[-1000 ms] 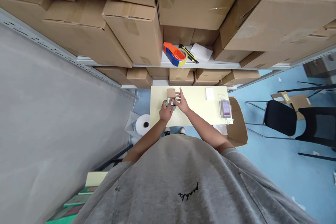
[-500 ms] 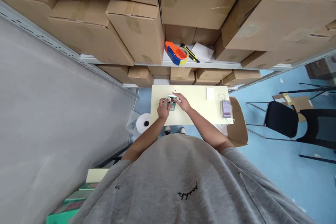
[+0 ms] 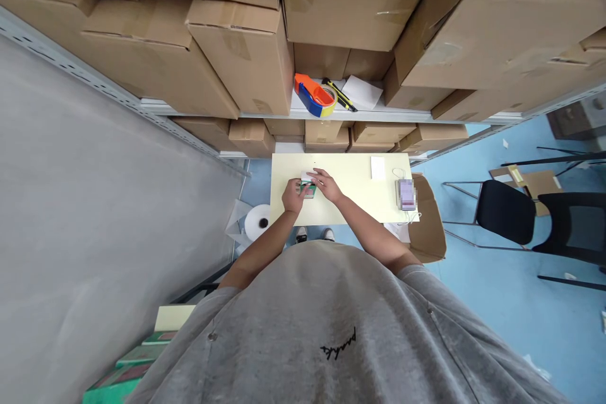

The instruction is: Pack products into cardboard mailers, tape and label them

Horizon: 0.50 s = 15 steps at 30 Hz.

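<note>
Closing on the small green item (image 3: 307, 190) from both sides, the hands had changed the picture at its top edge: the tan card seen a second earlier no longer showed, and a white piece (image 3: 307, 175) lay there instead. Whether that was the same card turned over or another piece, I could not tell.

The item sat near the middle of the pale yellow table (image 3: 360, 170), towards its near edge, and beyond the table's left corner stood a white roll (image 3: 258, 222). The left hand (image 3: 293, 197) was curled in a narrow hold over the item's left side, its fingers hiding part of it. The right hand (image 3: 326, 186) came in from the other side, its fingers stretched out and almost flat, their tips at the item and the white piece. How firmly that hand held, I could not tell.

Farther right on the table lay a white slip (image 3: 377, 167), then a blurred phone (image 3: 406, 194) with a thin white cable (image 3: 411, 219). Above, on the shelf (image 3: 360, 117), sat an orange tape dispenser (image 3: 307, 91) and a yellow utility knife (image 3: 339, 95).
</note>
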Available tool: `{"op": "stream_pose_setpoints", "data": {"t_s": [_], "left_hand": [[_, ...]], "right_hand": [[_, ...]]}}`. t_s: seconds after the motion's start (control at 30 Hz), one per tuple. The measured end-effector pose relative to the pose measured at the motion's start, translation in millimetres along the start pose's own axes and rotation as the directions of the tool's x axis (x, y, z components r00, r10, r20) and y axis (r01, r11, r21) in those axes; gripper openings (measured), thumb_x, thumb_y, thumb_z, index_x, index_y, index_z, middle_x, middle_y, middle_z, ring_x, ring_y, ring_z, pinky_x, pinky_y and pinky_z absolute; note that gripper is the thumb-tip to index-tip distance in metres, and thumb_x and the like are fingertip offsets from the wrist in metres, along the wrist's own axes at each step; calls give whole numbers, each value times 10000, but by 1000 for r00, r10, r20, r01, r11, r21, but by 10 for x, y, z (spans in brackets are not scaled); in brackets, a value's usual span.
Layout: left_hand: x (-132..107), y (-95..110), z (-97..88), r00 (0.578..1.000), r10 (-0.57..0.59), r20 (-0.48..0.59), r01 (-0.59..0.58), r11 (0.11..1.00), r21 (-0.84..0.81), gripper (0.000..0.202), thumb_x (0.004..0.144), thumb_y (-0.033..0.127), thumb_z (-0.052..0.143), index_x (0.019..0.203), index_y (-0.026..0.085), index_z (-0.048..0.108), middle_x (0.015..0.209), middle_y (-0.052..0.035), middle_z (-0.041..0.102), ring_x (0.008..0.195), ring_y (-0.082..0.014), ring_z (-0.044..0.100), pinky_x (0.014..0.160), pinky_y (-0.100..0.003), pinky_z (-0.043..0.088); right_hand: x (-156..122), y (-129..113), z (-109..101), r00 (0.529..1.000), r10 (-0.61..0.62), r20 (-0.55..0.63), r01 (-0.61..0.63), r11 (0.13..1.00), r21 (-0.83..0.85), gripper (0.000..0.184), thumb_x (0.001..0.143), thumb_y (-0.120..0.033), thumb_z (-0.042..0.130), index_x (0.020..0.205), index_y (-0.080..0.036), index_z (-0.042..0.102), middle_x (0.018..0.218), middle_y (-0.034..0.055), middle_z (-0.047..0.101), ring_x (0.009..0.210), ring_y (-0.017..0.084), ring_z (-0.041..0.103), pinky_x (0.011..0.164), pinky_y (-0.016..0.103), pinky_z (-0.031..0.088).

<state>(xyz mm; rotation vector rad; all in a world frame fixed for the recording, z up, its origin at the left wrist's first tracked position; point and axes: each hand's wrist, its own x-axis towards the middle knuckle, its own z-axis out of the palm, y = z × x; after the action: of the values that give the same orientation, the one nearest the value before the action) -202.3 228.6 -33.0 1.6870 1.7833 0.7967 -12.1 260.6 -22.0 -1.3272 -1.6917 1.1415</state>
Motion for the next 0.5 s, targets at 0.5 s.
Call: {"op": "stream_pose_setpoints", "data": {"t_s": [0.5], "left_hand": [[58,-262,51,969,188,159,-177,981,-77,565,1064,417,529,1613,298,472,1698,-96,379,1511,-279,463,1146,-409,513]], "right_hand": [[-201,31,79,998,-15,57,27,974,-226,514,1092,-478,458,1589,-372,530,1795,-29,191,1627,293,274,1318,553,294]]}}
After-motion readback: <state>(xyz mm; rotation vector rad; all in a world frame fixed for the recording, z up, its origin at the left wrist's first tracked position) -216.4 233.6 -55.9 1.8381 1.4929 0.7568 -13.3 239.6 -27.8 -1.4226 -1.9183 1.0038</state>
